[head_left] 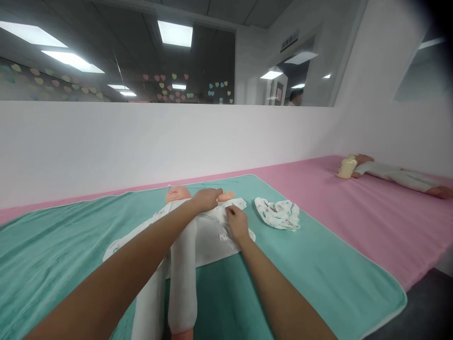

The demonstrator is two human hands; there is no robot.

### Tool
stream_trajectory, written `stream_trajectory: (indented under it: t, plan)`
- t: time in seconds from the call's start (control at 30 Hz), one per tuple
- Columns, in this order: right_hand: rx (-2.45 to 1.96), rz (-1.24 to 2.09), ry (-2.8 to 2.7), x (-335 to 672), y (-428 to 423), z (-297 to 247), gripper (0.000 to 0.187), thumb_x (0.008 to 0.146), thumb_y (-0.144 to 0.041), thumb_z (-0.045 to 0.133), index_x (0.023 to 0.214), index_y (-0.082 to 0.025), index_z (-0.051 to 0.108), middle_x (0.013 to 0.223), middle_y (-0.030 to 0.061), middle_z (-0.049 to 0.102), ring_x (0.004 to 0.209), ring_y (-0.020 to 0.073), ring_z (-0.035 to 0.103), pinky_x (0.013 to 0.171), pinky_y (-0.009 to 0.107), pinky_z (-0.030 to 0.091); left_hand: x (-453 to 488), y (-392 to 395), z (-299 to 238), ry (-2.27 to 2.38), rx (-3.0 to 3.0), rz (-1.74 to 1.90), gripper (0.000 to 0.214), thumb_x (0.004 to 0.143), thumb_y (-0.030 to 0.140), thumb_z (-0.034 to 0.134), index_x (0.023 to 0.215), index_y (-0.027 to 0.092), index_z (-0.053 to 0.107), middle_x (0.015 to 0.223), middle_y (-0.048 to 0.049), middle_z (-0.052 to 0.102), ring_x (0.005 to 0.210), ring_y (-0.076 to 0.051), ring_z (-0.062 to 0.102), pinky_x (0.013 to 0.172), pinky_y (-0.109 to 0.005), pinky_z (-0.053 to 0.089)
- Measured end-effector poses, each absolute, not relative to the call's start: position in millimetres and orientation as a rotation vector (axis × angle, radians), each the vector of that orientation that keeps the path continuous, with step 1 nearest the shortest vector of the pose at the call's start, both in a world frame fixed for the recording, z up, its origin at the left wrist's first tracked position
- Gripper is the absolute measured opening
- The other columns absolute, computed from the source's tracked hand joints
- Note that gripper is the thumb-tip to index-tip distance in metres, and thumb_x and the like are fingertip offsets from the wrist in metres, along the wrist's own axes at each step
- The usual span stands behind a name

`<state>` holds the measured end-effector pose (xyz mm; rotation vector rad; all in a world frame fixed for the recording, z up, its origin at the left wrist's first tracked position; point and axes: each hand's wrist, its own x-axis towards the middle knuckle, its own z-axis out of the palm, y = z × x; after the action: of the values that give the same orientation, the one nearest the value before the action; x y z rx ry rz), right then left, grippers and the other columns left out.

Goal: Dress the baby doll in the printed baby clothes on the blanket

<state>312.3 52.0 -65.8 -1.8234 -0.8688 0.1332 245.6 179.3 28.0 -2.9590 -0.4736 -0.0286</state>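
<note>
In the head view, the grip of the left hand is closed round the doll's forearm, with the small hand poking out beyond the fingers, towards the right edge of the teal blanket. The grip of the right hand is just below it, fingers curled in against the printed white shirt near the end of its sleeve; I cannot tell whether they pinch the fabric.

The doll lies face up on the blanket, its head near the blanket's far edge, just beyond the left wrist, and its white legs towards the near edge, between the person's forearms. The shirt spreads out to both sides of the doll.

A crumpled printed cloth lies apart from the right hand, by the blanket's right edge. Near the far right corner of the pink sheet, a second doll lies beside a yellowish bottle.
</note>
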Motion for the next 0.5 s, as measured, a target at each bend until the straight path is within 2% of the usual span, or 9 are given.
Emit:
stream_trajectory:
  t: [0.13, 0.27, 0.37, 0.5]
  plan:
    - [-1.931, 0.167, -0.786, 339.3, 46.8, -75.9, 0.014, 0.070, -0.032, 0.056, 0.072, -0.018, 0.059, 0.077, 0.0046, 0.061, 0.077, 0.0192, 0.053, 0.067, 0.028, 0.034, 240.0, 187.7, 31.3, -0.424, -2.897, 0.021, 0.021, 0.077, 0.020, 0.044, 0.097, 0.023, 0.049, 0.088, -0.0049, 0.060, 0.074, -0.020, 0.056, 0.060, -0.028, 0.040]
    - [-1.864, 0.256, -0.785, 344.4, 49.2, -83.8, 0.021, 0.053, -0.029, 0.071, 0.057, -0.019, 0.053, 0.062, 0.0003, 0.056, 0.072, 0.0183, 0.051, 0.063, 0.026, 0.030, 238.0, 185.1, 26.6, -0.356, -2.824, 0.074, 0.021, 0.076, 0.017, 0.045, 0.096, 0.023, 0.051, 0.086, -0.0067, 0.059, 0.073, -0.022, 0.056, 0.060, -0.030, 0.040]
    - [-1.700, 0.309, -0.723, 351.3, 50.0, -84.1, 0.027, 0.060, -0.035, 0.066, 0.051, -0.018, 0.046, 0.055, -0.0016, 0.051, 0.067, 0.0165, 0.049, 0.061, 0.025, 0.031, 236.0, 180.6, 26.1, -0.328, -2.780, 0.125, 0.022, 0.074, 0.014, 0.047, 0.094, 0.022, 0.053, 0.085, -0.0072, 0.060, 0.074, -0.023, 0.057, 0.062, -0.031, 0.040]
    - [-1.369, 0.380, -0.575, 363.6, 48.6, -80.6, 0.034, 0.071, -0.053, 0.053, 0.067, -0.019, 0.049, 0.064, -0.0013, 0.057, 0.064, 0.0158, 0.052, 0.058, 0.026, 0.039, 233.0, 176.2, 28.2, -0.330, -2.734, 0.217, 0.020, 0.071, 0.014, 0.055, 0.089, 0.022, 0.058, 0.080, -0.0071, 0.061, 0.075, -0.023, 0.057, 0.066, -0.032, 0.039]
